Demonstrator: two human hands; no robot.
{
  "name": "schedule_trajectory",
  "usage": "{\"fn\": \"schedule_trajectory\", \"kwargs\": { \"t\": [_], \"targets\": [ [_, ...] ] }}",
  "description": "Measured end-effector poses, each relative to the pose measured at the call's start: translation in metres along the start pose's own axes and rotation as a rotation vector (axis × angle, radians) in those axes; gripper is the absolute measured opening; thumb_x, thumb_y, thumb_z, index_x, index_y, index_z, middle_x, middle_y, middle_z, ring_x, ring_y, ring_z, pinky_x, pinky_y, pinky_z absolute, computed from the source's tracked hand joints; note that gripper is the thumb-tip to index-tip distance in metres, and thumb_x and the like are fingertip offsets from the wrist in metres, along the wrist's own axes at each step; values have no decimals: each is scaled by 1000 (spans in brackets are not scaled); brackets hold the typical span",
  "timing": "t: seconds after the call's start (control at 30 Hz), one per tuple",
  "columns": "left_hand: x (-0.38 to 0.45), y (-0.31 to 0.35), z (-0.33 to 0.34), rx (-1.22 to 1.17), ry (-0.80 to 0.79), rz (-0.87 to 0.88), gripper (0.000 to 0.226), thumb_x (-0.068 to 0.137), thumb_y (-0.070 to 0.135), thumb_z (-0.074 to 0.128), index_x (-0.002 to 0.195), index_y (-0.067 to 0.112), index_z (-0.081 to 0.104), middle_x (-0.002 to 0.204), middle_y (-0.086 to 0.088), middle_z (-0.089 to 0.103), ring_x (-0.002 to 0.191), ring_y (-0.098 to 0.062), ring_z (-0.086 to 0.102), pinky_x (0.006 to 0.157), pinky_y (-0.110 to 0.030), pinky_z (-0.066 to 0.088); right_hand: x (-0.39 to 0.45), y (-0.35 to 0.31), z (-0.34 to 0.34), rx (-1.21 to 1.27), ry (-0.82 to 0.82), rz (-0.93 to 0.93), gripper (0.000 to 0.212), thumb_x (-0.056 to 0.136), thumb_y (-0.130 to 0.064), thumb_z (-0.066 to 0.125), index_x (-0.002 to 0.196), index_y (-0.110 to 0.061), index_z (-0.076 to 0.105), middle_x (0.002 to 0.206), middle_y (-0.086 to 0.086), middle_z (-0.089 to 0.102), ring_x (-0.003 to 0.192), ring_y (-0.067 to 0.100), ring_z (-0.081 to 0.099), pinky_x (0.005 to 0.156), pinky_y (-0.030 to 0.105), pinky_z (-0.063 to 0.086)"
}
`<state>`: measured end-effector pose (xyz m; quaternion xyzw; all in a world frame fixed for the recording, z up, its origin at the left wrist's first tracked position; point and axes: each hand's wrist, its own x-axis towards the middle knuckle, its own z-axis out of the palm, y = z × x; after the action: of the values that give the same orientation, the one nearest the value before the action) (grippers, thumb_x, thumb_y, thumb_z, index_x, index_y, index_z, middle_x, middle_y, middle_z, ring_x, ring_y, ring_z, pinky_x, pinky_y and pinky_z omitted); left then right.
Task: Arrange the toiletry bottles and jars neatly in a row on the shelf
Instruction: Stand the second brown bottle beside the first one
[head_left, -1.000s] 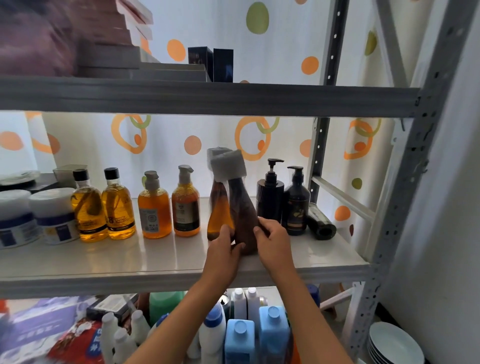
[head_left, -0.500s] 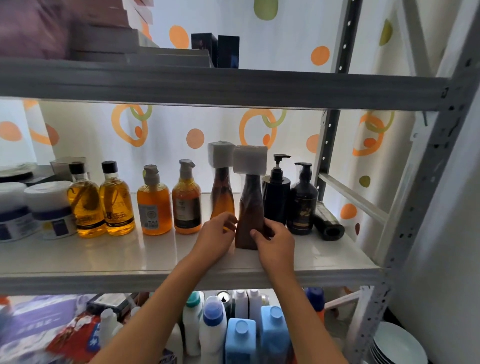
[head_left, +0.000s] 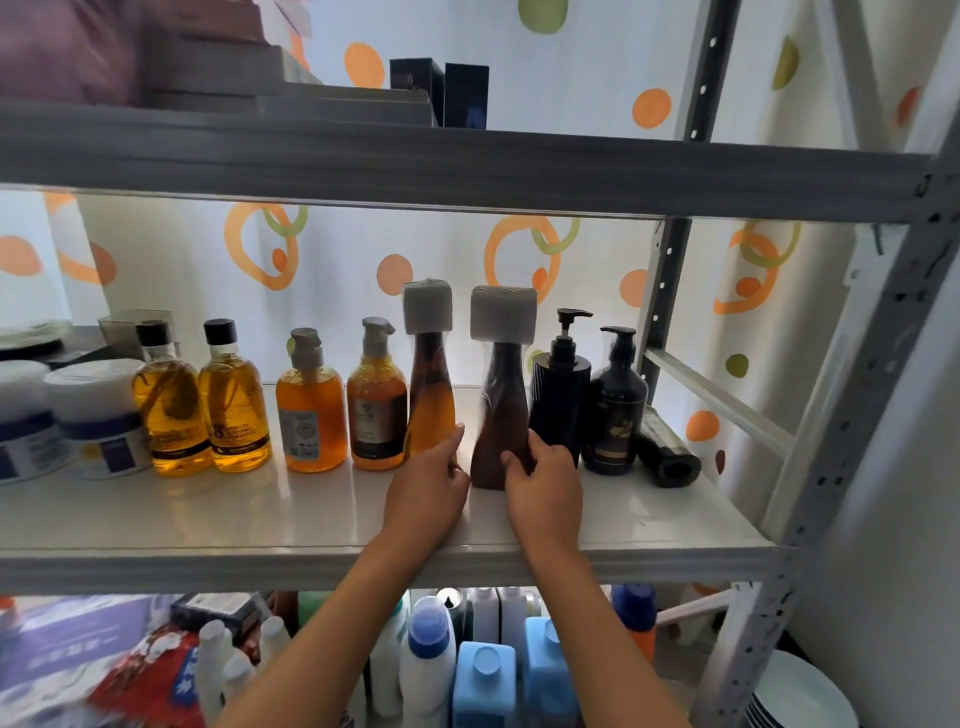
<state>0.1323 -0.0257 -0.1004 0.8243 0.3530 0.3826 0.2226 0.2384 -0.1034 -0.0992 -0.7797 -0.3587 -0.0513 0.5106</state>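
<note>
On the middle shelf (head_left: 311, 525) our left hand (head_left: 427, 493) grasps the amber bottle (head_left: 430, 410), half full of golden liquid, while our right hand (head_left: 545, 491) grasps the brown bottle (head_left: 501, 415). Both stand upright, white caps up, mid-row; a second ago they leaned together.

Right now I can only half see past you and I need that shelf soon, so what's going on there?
A person is lining up toiletry bottles on the middle shelf. The left hand grips the base of the amber wrapped bottle, and the right hand grips the brown wrapped bottle beside it. Both stand upright, between the orange pump bottles and the black pump bottles. A dark tube lies on its side at the far right.
</note>
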Motion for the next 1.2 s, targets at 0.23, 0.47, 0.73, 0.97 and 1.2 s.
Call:
{"fn": "schedule_trajectory", "kwargs": {
  "t": [0.23, 0.47, 0.73, 0.97, 1.2],
  "targets": [
    [0, -5, 0, -58, 13, 14, 52, 90, 15, 56, 139, 29, 47, 101, 1, 64, 85, -11, 60, 80, -26, 52, 5, -9, -1, -53, 35, 20, 38, 94, -25, 62, 130, -14, 54, 115, 6, 69, 104, 25, 66, 83, 28, 48],
    [0, -8, 1, -90, 101, 52, 38, 92, 21, 58, 130, 24, 57, 131, 0, 54, 105, -17, 61, 89, -31, 53, 10, -16, 4, -249, -20, -79, 26, 99, -20, 46, 119, -10, 60, 99, 9, 71, 91, 27, 68, 73, 32, 49],
    [-4, -7, 6, 17, -40, 81, 61, 86, 9, 55, 143, 23, 39, 141, -3, 46, 119, -20, 51, 91, -22, 37, 9, -11, 8, -333, -125, -184, 40, 92, -16, 47, 131, -9, 53, 112, 7, 65, 92, 22, 64, 67, 26, 43],
    [-6, -6, 6, 107, -110, 118, 66, 90, 17, 55, 150, 26, 28, 145, -2, 43, 125, -20, 47, 99, -30, 40, 7, -10, 5, -286, -211, -157, 67, 86, -19, 54, 150, -12, 34, 139, 6, 54, 116, 24, 59, 90, 34, 51],
    [-5, -3, 6, 96, -115, 82, 63, 90, 23, 53, 148, 26, 30, 143, -2, 47, 124, -21, 50, 98, -33, 43, 7, -11, 0, -174, -223, -120, 66, 87, -22, 57, 149, -13, 36, 144, 6, 48, 124, 23, 54, 94, 30, 46]
  ]
}}
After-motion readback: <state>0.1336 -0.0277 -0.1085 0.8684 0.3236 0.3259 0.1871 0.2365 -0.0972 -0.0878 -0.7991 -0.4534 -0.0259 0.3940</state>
